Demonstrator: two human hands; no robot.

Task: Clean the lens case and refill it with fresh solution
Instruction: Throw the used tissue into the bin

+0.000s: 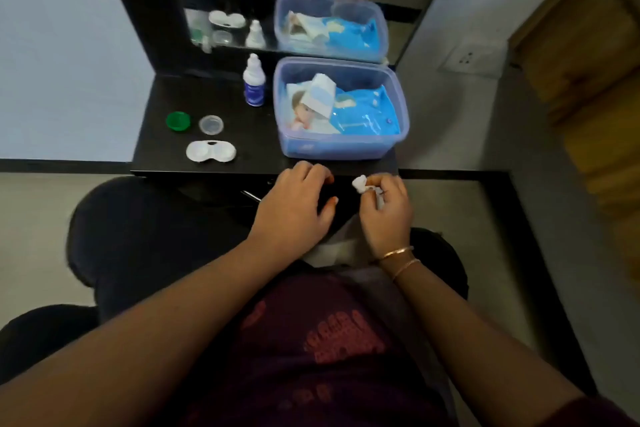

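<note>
Single head-worn wide-angle view, forward and steeply down, close.

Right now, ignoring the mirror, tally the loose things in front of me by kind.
2 caps: green cap, clear cap
1 lens case
1 bottle
1 box
1 white wad, pinched in the right hand
Total: 6
</note>
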